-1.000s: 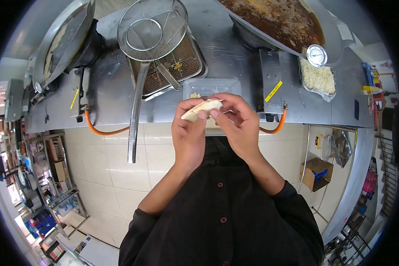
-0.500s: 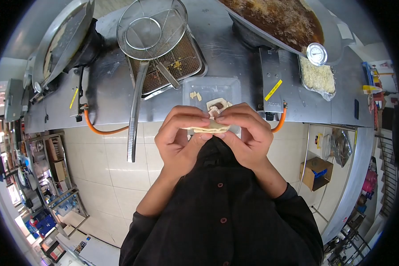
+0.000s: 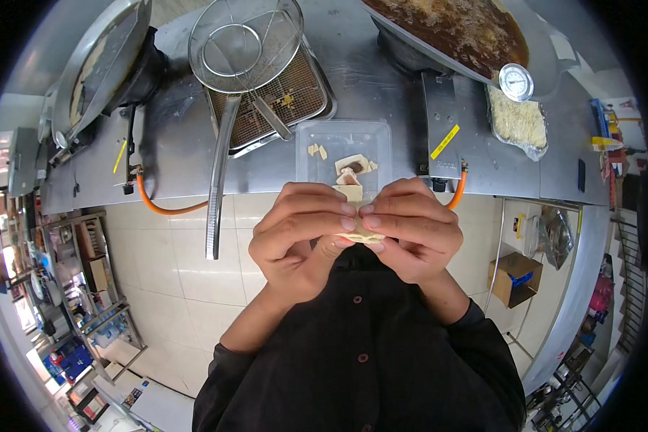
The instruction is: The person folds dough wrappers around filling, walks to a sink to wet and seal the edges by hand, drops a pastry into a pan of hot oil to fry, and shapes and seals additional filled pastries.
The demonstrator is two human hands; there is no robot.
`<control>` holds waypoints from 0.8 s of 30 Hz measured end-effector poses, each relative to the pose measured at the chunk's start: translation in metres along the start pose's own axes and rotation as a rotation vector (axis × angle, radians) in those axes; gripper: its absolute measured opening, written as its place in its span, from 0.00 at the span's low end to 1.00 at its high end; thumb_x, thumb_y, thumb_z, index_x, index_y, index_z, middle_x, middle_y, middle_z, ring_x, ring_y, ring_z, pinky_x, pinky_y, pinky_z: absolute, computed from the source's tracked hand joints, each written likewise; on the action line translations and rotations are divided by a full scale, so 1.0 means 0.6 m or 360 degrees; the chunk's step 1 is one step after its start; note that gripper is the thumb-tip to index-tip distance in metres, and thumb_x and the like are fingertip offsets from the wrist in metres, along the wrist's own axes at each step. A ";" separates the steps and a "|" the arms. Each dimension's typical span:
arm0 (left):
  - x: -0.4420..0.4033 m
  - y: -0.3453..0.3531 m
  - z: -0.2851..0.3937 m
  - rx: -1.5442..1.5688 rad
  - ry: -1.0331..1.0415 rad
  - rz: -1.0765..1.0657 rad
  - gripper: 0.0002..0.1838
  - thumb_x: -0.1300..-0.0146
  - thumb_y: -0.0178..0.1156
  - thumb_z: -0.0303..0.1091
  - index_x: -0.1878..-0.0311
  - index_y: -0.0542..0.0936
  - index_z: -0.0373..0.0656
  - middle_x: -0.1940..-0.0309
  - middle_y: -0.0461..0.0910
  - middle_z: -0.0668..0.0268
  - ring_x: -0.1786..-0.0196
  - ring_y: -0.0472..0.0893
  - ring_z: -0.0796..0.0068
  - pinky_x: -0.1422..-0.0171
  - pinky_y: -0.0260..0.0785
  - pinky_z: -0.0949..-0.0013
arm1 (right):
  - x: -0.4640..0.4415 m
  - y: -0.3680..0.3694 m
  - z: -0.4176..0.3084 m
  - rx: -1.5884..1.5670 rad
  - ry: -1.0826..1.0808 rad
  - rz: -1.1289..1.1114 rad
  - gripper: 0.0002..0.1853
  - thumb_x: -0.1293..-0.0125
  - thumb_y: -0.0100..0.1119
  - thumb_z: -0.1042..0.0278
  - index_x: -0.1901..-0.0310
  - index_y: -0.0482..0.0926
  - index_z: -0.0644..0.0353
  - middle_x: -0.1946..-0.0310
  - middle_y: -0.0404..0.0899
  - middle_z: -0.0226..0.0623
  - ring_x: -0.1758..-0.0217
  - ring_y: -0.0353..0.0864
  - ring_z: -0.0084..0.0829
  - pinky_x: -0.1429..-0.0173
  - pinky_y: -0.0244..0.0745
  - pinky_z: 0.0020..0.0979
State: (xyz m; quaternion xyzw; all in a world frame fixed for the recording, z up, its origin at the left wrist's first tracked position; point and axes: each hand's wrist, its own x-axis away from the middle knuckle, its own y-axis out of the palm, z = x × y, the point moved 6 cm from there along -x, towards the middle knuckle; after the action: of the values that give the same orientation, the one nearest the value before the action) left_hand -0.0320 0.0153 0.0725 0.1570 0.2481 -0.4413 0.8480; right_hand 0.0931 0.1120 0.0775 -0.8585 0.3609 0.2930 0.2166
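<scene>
Apparently for easy reach, our strainer (image 3: 223,144) rests over the wire rack (image 3: 248,128), its handle jutting past the edge of the table (image 3: 173,144). The left hand (image 3: 295,234) has its fingers closed on a pale, layered piece (image 3: 361,235), just our side of the clear container (image 3: 313,169), where scraps lie. Our right hand (image 3: 421,234) mirrors that grip, fingers above and thumb below, probably to steady the soft layers evenly. Farther right, the dial thermometer (image 3: 516,82) sits at the pan's rim (image 3: 439,59), face up, presumably so we can read it.
</scene>
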 end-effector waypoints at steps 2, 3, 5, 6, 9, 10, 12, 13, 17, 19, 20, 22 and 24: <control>0.000 0.005 0.006 -0.0012 0.0000 -0.0001 0.08 0.45 0.71 0.26 0.62 0.83 0.37 0.62 0.83 0.59 0.58 0.80 0.62 0.52 0.73 0.64 | 0.001 -0.004 -0.006 0.0031 -0.0047 0.0037 0.20 0.58 0.71 0.81 0.58 0.86 0.63 0.62 0.85 0.39 0.62 0.83 0.36 0.56 0.78 0.33; 0.001 0.007 0.008 -0.0005 0.0000 0.0001 0.08 0.45 0.70 0.26 0.62 0.83 0.37 0.62 0.82 0.59 0.58 0.80 0.62 0.52 0.73 0.64 | 0.001 -0.004 -0.009 0.0022 -0.0079 0.0055 0.20 0.58 0.71 0.81 0.58 0.86 0.63 0.62 0.85 0.39 0.62 0.83 0.36 0.57 0.78 0.33; 0.001 0.009 0.014 0.0002 0.0022 -0.0008 0.08 0.44 0.70 0.26 0.62 0.82 0.37 0.62 0.82 0.59 0.58 0.80 0.62 0.53 0.73 0.64 | 0.000 -0.004 -0.015 0.0006 -0.0143 0.0092 0.21 0.59 0.71 0.81 0.58 0.86 0.64 0.63 0.85 0.40 0.63 0.83 0.36 0.58 0.79 0.32; 0.000 0.010 0.018 0.0004 0.0043 -0.0019 0.07 0.44 0.70 0.26 0.63 0.82 0.37 0.62 0.82 0.59 0.58 0.80 0.61 0.53 0.73 0.64 | -0.001 -0.004 -0.018 -0.0001 -0.0163 0.0096 0.21 0.59 0.71 0.81 0.58 0.86 0.64 0.63 0.85 0.40 0.63 0.83 0.36 0.58 0.79 0.32; 0.001 0.014 0.023 0.0032 0.0057 -0.0023 0.07 0.43 0.69 0.26 0.63 0.82 0.37 0.61 0.81 0.59 0.58 0.80 0.61 0.53 0.72 0.64 | 0.000 -0.006 -0.024 -0.0005 -0.0198 0.0115 0.20 0.60 0.71 0.81 0.58 0.86 0.64 0.63 0.85 0.40 0.63 0.83 0.36 0.59 0.80 0.31; 0.001 0.016 0.023 0.0045 0.0055 -0.0019 0.06 0.43 0.69 0.26 0.63 0.82 0.37 0.61 0.81 0.59 0.58 0.79 0.61 0.53 0.72 0.64 | 0.001 -0.006 -0.024 0.0003 -0.0198 0.0125 0.20 0.60 0.71 0.81 0.59 0.86 0.64 0.63 0.85 0.39 0.63 0.83 0.36 0.59 0.80 0.31; 0.003 0.018 0.018 0.0048 0.0051 -0.0018 0.06 0.42 0.68 0.25 0.63 0.82 0.37 0.61 0.80 0.59 0.58 0.79 0.61 0.53 0.72 0.64 | 0.003 -0.006 -0.024 0.0025 -0.0197 0.0130 0.20 0.59 0.71 0.81 0.58 0.86 0.64 0.63 0.85 0.39 0.63 0.83 0.36 0.59 0.80 0.31; 0.003 0.020 0.015 0.0051 0.0050 -0.0018 0.06 0.42 0.68 0.25 0.63 0.82 0.37 0.61 0.80 0.58 0.58 0.79 0.62 0.53 0.72 0.65 | 0.004 -0.006 -0.022 0.0040 -0.0196 0.0126 0.20 0.59 0.71 0.81 0.58 0.86 0.64 0.63 0.85 0.39 0.62 0.84 0.35 0.58 0.80 0.30; 0.007 0.020 -0.002 0.0155 -0.0158 0.0062 0.06 0.39 0.66 0.24 0.60 0.80 0.36 0.61 0.79 0.58 0.57 0.79 0.66 0.51 0.72 0.67 | -0.004 -0.008 -0.011 -0.0027 -0.0013 0.0017 0.18 0.54 0.72 0.81 0.57 0.85 0.64 0.62 0.84 0.39 0.62 0.83 0.33 0.56 0.77 0.27; 0.014 0.022 -0.016 0.0256 -0.0363 0.0124 0.07 0.38 0.65 0.24 0.57 0.79 0.35 0.61 0.78 0.58 0.56 0.79 0.69 0.50 0.71 0.68 | -0.006 -0.009 0.006 -0.0073 0.0142 0.0009 0.16 0.49 0.70 0.81 0.55 0.83 0.65 0.62 0.84 0.38 0.62 0.83 0.29 0.56 0.75 0.24; 0.023 0.020 -0.030 0.0285 -0.0535 0.0179 0.09 0.36 0.64 0.24 0.54 0.78 0.34 0.59 0.80 0.59 0.54 0.79 0.74 0.48 0.70 0.71 | -0.006 -0.010 0.014 -0.0095 0.0220 0.0004 0.16 0.46 0.69 0.81 0.54 0.83 0.66 0.62 0.83 0.38 0.62 0.82 0.27 0.56 0.74 0.23; 0.021 0.027 -0.049 0.0479 -0.0892 0.0221 0.09 0.36 0.64 0.25 0.54 0.78 0.33 0.57 0.81 0.60 0.53 0.79 0.76 0.47 0.70 0.72 | 0.005 -0.006 0.046 -0.0407 0.0695 0.0230 0.14 0.41 0.66 0.81 0.52 0.82 0.66 0.62 0.83 0.36 0.62 0.81 0.22 0.57 0.73 0.21; 0.025 0.033 -0.067 0.0542 -0.1158 0.0162 0.10 0.35 0.63 0.26 0.52 0.78 0.33 0.55 0.82 0.61 0.51 0.79 0.78 0.46 0.71 0.73 | 0.019 -0.007 0.075 -0.0570 0.0981 0.0258 0.15 0.35 0.61 0.80 0.46 0.78 0.66 0.62 0.82 0.34 0.61 0.78 0.16 0.58 0.73 0.19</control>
State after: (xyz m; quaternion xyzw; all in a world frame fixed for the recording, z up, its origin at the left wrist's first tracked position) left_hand -0.0197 0.0357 0.0319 0.1410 -0.1531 -0.4602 0.8631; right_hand 0.0874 0.1351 0.0376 -0.8994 0.4189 0.0954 -0.0801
